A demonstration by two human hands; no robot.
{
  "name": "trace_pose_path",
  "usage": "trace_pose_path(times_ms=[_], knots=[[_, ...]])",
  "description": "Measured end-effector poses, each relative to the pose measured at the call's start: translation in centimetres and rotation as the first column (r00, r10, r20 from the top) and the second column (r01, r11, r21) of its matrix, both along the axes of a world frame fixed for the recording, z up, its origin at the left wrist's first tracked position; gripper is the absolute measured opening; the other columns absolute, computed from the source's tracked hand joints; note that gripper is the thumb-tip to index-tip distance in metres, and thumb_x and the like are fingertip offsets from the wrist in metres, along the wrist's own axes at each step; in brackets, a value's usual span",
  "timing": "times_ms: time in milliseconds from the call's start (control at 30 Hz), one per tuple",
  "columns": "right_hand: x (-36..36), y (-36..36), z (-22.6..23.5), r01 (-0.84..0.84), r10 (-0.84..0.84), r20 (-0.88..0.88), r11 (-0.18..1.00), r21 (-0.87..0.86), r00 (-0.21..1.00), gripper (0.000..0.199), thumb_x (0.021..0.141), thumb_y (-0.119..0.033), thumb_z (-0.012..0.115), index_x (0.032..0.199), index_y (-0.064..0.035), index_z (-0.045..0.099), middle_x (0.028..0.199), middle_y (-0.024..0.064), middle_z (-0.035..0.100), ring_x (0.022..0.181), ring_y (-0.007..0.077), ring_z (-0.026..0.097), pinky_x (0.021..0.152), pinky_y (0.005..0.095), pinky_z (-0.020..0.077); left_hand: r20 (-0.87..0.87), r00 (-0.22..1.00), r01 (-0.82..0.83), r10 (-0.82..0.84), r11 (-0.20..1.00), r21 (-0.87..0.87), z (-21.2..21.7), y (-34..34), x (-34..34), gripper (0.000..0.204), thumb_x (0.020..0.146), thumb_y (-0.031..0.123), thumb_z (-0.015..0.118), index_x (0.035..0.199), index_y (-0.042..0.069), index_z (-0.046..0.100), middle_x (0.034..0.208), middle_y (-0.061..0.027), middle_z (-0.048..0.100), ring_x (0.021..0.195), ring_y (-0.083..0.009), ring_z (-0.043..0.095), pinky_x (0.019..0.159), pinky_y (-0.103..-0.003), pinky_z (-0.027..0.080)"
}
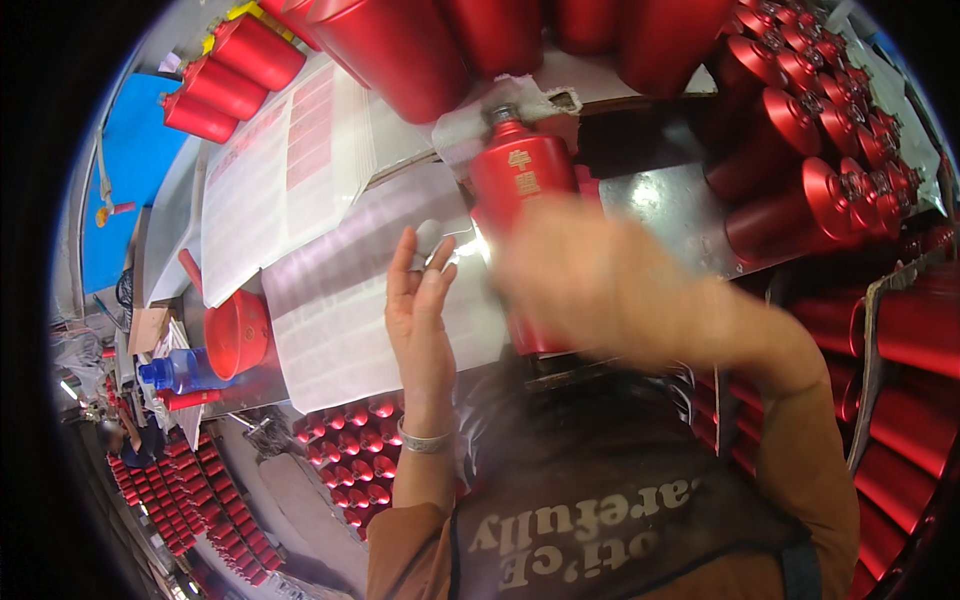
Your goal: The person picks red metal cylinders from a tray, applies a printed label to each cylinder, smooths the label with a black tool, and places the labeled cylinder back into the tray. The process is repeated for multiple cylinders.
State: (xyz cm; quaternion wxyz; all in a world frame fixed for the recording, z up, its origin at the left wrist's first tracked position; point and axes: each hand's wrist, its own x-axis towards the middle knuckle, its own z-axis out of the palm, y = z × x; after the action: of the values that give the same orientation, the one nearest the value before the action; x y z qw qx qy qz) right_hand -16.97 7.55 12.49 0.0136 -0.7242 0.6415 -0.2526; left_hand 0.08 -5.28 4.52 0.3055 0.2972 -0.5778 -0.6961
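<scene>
My left hand (pixel 418 315) is raised over a pale sheet (pixel 350 300), palm turned up and fingers apart. At its fingertips shows a small whitish rounded thing (pixel 428 236); whether it covers a finger or lies behind it, I cannot tell. A red bottle (pixel 522 165) with gold characters and a bare threaded neck lies in front of me, its neck pointing away. My right hand (pixel 580 270) is over the bottle's body, smeared by motion. Its fingers cannot be made out, and it hides the middle of the bottle.
A stack of printed sheets (pixel 290 170) lies at the far left, with a red tub (pixel 238 335) and a blue bottle (pixel 185 371) nearer. Large red bottles (pixel 400 60) line the far edge. More red bottles (pixel 800 210) crowd the right, and racked ones (pixel 350 445) sit below left.
</scene>
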Motion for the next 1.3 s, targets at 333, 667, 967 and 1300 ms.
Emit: trace_pose_path(times_ms=[333, 667, 967, 1300], knots=[[1.0, 0.6, 0.8, -0.171, 0.168, 0.035, 0.978, 0.118, 0.985, 0.013, 0.076, -0.015, 0.066, 0.079, -0.0079, 0.056, 0.077, 0.0081, 0.056, 0.074, 0.0264, 0.061, 0.063, 0.0426, 0.0530, 0.105, 0.993, -0.066, 0.060, 0.996, 0.051, 0.2, 0.0, -0.2, 0.054, 0.103, 0.018, 0.056, 0.149, -0.004, 0.041, 0.129, -0.0122, 0.058, 0.130, -0.0221, 0.055, 0.107, -0.033, 0.044], [-2.2, 2.8, -1.3, -0.196, 0.256, 0.348, 0.960, -0.197, 0.902, 0.018, 0.070, -0.011, 0.073, 0.085, -0.0110, 0.064, 0.089, 0.0060, 0.063, 0.087, 0.0271, 0.063, 0.076, 0.0389, 0.0524, 0.106, 0.994, 0.023, -0.021, 1.000, -0.013, -0.9, -0.2, 0.1, 0.059, 0.107, 0.033, 0.050, 0.151, -0.004, 0.038, 0.149, -0.0152, 0.048, 0.136, -0.0269, 0.051, 0.112, -0.038, 0.040], [-3.9, 4.6, -6.0, 0.018, 0.121, 0.384, 0.941, -0.338, 0.915, 0.029, 0.072, -0.007, 0.074, 0.099, -0.0070, 0.068, 0.111, 0.0113, 0.068, 0.105, 0.0335, 0.064, 0.093, 0.0447, 0.0488, 0.112, 0.963, 0.254, -0.246, 0.965, -0.065, -0.4, 4.8, -3.6, 0.081, 0.104, 0.053, 0.046, 0.159, 0.001, 0.019, 0.155, -0.0146, 0.037, 0.141, -0.0232, 0.040, 0.115, -0.037, 0.034], [-0.7, 6.5, -8.0, 0.532, -0.343, 0.930, 0.816, 0.226, 0.129, 0.029, 0.096, -0.009, 0.064, 0.122, 0.0018, 0.059, 0.094, 0.0070, 0.071, 0.082, 0.0084, 0.065, 0.068, 0.0239, 0.0534, -0.014, 0.960, 0.277, -0.280, 0.955, -0.109, -0.8, 5.2, -3.9, 0.075, 0.108, 0.044, 0.039, 0.161, 0.001, 0.009, 0.160, -0.0148, 0.030, 0.144, -0.0236, 0.035, 0.118, -0.038, 0.030]])
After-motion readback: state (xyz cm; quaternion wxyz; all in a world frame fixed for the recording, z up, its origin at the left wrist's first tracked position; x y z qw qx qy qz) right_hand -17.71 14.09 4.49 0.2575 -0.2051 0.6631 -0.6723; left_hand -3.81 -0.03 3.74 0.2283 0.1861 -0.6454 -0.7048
